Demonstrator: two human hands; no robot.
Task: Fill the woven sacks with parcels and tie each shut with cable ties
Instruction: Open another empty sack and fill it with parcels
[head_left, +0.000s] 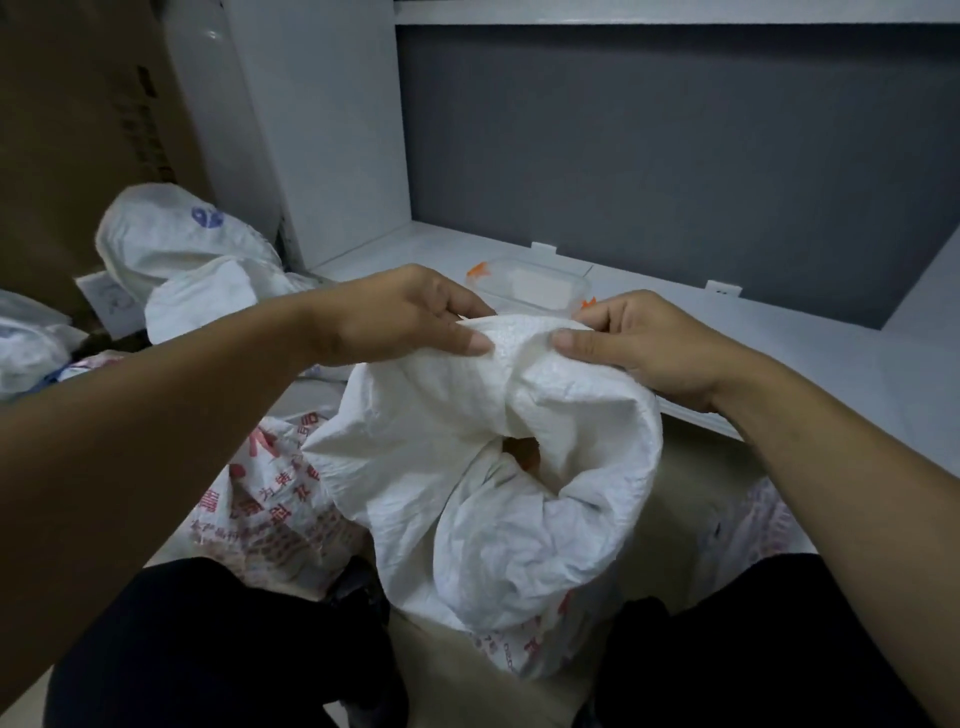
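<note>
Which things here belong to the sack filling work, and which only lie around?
For the job:
- white sack, its top edge pinched by left hand and right hand
- printed sack

Lying about:
- clear plastic box on shelf
- cardboard box

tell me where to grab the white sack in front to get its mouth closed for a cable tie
Grip the woven sack at its gathered top rim, coming from above on both sides, where the left hand and right hand already pinch it. Below them the fabric bunches into a soft neck, probably the best spot to cinch.
</note>
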